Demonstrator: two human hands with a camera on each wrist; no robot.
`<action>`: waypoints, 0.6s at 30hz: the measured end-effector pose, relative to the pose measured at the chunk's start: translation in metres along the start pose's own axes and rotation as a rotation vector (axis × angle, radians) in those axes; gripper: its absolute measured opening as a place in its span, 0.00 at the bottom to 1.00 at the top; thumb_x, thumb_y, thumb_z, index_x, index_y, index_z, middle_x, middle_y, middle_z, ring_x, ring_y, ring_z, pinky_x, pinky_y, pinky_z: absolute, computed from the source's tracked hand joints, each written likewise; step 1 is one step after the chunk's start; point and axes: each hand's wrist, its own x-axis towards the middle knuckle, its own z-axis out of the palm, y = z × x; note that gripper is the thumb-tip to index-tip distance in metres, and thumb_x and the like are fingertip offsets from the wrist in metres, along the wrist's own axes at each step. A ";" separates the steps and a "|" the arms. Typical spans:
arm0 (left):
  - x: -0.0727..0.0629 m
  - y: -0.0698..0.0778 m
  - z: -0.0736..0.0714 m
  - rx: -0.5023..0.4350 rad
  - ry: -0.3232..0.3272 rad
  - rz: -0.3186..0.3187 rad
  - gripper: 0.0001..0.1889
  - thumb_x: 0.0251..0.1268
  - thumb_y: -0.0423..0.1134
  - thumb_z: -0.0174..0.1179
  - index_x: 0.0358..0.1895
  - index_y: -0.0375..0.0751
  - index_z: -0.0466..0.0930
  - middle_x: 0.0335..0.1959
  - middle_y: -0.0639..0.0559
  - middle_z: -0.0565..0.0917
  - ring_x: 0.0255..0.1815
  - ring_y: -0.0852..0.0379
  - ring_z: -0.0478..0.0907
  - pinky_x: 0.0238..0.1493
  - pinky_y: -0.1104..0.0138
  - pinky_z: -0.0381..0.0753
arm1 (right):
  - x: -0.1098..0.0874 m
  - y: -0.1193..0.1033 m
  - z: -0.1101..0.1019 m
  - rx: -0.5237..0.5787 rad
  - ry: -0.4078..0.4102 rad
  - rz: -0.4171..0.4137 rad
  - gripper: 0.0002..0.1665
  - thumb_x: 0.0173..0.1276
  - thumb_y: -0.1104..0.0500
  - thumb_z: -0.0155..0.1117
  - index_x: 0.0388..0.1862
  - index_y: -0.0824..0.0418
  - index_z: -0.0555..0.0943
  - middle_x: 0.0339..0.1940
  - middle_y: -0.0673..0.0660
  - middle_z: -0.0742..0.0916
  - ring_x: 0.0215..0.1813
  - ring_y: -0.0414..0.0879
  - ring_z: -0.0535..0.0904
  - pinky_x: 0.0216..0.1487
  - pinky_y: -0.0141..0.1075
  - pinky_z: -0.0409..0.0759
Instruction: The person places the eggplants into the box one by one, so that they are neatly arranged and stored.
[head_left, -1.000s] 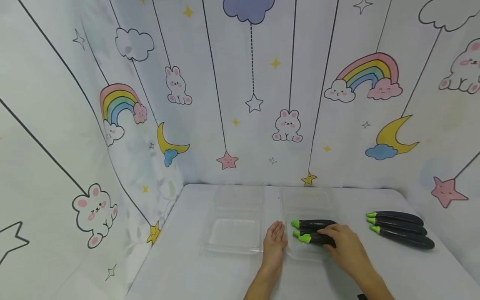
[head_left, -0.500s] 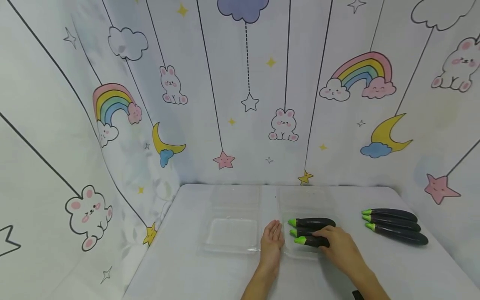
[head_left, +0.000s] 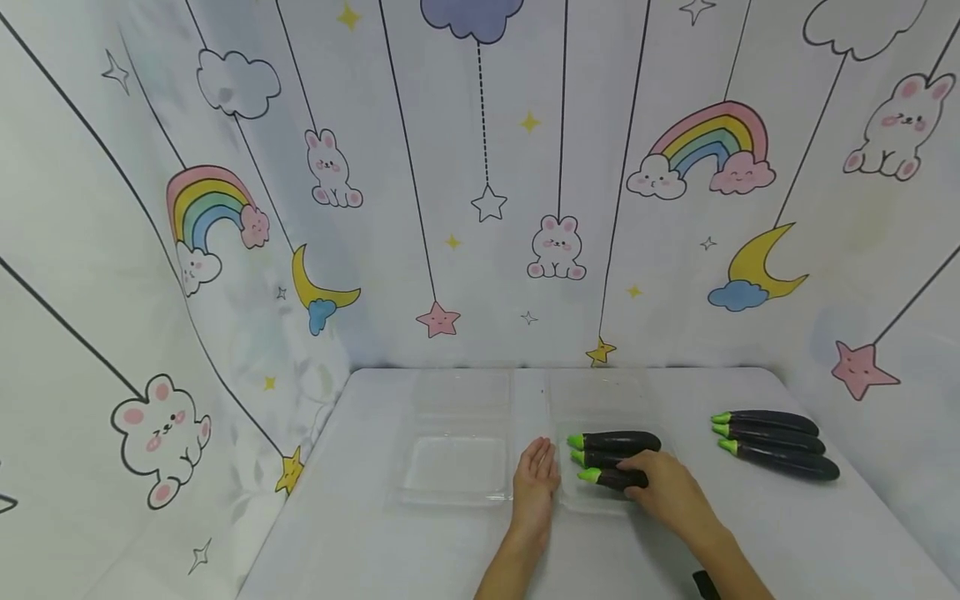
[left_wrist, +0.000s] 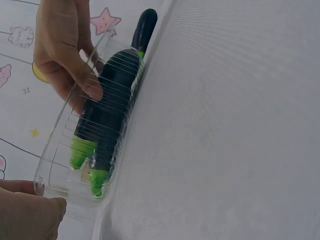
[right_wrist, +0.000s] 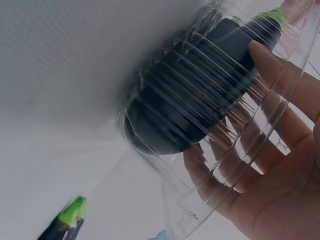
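In the head view, my right hand (head_left: 667,492) grips the nearest dark eggplant (head_left: 615,478), which has a green stem end, over the clear plastic container (head_left: 600,506). A middle eggplant (head_left: 596,459) and a far eggplant (head_left: 618,442) lie beside it in the container. The right wrist view has my thumb on the gripped eggplant (right_wrist: 195,85), seen through the ribbed wall. My left hand (head_left: 535,479) is at the container's left side, fingers fairly straight. In the left wrist view, its fingertips are right at the container's corner (left_wrist: 39,186).
Left of my left hand stands a second clear container (head_left: 453,500). Three more eggplants (head_left: 780,460) lie side by side on the white table (head_left: 322,542) at the right. Clear lid flaps (head_left: 596,392) extend behind both containers. A patterned curtain (head_left: 450,167) rises behind.
The gripped eggplant has shifted toward the container's near side, widening the gap to the middle one. My left hand stays at the container's side. The head view has swung slightly right.
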 end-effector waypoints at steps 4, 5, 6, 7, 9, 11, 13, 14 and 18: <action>0.000 0.000 0.001 -0.003 -0.004 -0.001 0.35 0.70 0.16 0.48 0.79 0.24 0.51 0.81 0.28 0.56 0.83 0.35 0.53 0.82 0.53 0.58 | 0.001 0.002 0.000 -0.008 -0.004 -0.025 0.19 0.56 0.64 0.81 0.49 0.59 0.91 0.48 0.56 0.89 0.54 0.63 0.84 0.54 0.62 0.83; 0.000 0.000 0.001 -0.004 -0.004 -0.001 0.35 0.70 0.15 0.48 0.79 0.24 0.51 0.81 0.28 0.56 0.83 0.35 0.53 0.82 0.54 0.58 | 0.002 0.002 0.000 -0.011 -0.004 -0.032 0.19 0.57 0.64 0.81 0.49 0.58 0.91 0.47 0.55 0.89 0.53 0.62 0.84 0.54 0.61 0.83; 0.001 0.000 0.001 -0.004 -0.007 0.000 0.35 0.69 0.15 0.47 0.79 0.24 0.51 0.81 0.28 0.56 0.83 0.35 0.53 0.82 0.53 0.57 | 0.002 0.002 0.000 -0.012 -0.002 -0.032 0.20 0.57 0.63 0.81 0.50 0.58 0.91 0.47 0.55 0.89 0.53 0.62 0.84 0.54 0.61 0.83; 0.001 -0.001 0.000 -0.006 -0.005 0.000 0.35 0.69 0.15 0.47 0.79 0.24 0.51 0.81 0.28 0.56 0.83 0.35 0.53 0.82 0.53 0.57 | 0.002 0.002 0.000 -0.011 0.000 -0.029 0.20 0.57 0.63 0.81 0.51 0.58 0.90 0.47 0.54 0.89 0.53 0.61 0.84 0.54 0.61 0.83; 0.002 -0.002 0.000 -0.003 -0.004 0.003 0.35 0.68 0.14 0.47 0.79 0.24 0.51 0.81 0.27 0.56 0.83 0.34 0.53 0.82 0.53 0.57 | 0.002 0.001 0.000 -0.009 0.000 -0.026 0.21 0.58 0.62 0.81 0.52 0.57 0.90 0.46 0.54 0.89 0.53 0.60 0.84 0.54 0.60 0.83; 0.002 -0.002 0.000 -0.002 -0.003 0.004 0.36 0.68 0.14 0.47 0.79 0.23 0.51 0.80 0.27 0.56 0.83 0.34 0.53 0.82 0.53 0.57 | 0.002 0.000 -0.001 0.003 -0.003 -0.018 0.20 0.58 0.62 0.81 0.52 0.56 0.90 0.46 0.53 0.89 0.53 0.60 0.84 0.54 0.61 0.83; 0.002 -0.002 0.000 0.000 -0.002 0.005 0.35 0.68 0.15 0.47 0.79 0.23 0.51 0.80 0.27 0.57 0.83 0.34 0.53 0.82 0.53 0.57 | 0.001 0.000 -0.001 0.020 -0.006 -0.004 0.19 0.59 0.62 0.81 0.51 0.56 0.90 0.46 0.53 0.89 0.53 0.60 0.84 0.55 0.61 0.83; 0.001 -0.002 0.000 0.004 -0.003 0.007 0.35 0.68 0.15 0.48 0.79 0.23 0.51 0.80 0.27 0.57 0.83 0.34 0.53 0.82 0.52 0.57 | 0.001 0.000 -0.002 0.026 -0.006 -0.002 0.19 0.59 0.62 0.81 0.50 0.55 0.90 0.46 0.53 0.89 0.54 0.60 0.84 0.56 0.61 0.82; 0.000 -0.001 0.000 0.019 0.000 0.007 0.35 0.69 0.16 0.48 0.79 0.24 0.52 0.80 0.27 0.57 0.82 0.34 0.54 0.82 0.52 0.58 | 0.000 0.001 -0.004 0.054 0.005 -0.002 0.17 0.60 0.61 0.80 0.49 0.55 0.90 0.48 0.52 0.89 0.55 0.60 0.85 0.56 0.60 0.83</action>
